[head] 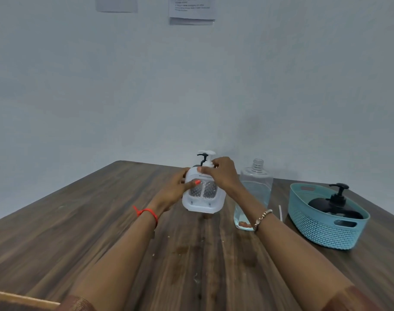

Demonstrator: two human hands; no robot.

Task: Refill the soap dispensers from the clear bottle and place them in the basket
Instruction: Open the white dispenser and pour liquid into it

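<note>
A white soap dispenser [202, 198] with a see-through window stands tilted on the wooden table [101, 221]. My left hand [176, 191] grips its left side, thumb across the front. My right hand [220, 173] grips the white pump collar at its top. Behind it a black pump head of another dispenser [202, 157] peeks out. The clear bottle [254, 194], uncapped and holding a little bluish liquid, stands just right of my right wrist. A teal basket [321, 230] at the right holds a black dispenser [335, 205].
A thin white tube [280, 212] lies on the table between the clear bottle and the basket. The wall rises right behind the table's far edge, with papers [191, 10] pinned high up. Damp spots mark the wood near me.
</note>
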